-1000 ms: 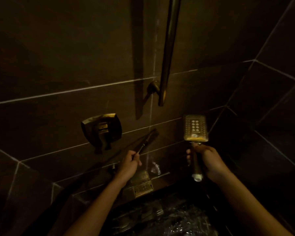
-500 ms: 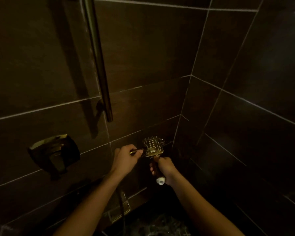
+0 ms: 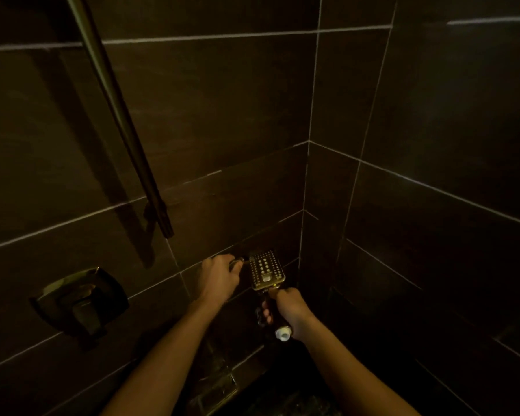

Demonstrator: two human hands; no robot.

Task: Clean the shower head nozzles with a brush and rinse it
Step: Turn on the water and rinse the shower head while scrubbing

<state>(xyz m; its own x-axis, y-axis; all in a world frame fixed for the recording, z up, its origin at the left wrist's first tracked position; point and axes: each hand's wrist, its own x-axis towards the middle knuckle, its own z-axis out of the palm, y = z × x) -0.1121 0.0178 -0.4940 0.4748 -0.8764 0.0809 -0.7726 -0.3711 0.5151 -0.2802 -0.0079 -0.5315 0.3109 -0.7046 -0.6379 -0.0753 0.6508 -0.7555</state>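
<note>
Brush (image 3: 240, 261) is now right up against the 9 o'clock edge of the shower head (image 3: 266, 270), where a second ago they were well apart, so scrubbing looks underway. Left hand (image 3: 218, 279) is closed round the brush; right hand (image 3: 290, 310) is wrapped round the head's handle, nozzles facing up. Valve plate (image 3: 80, 301) sits at 8 o'clock, rail (image 3: 123, 121) at 11. Nothing's blocking, just really dim.
</note>
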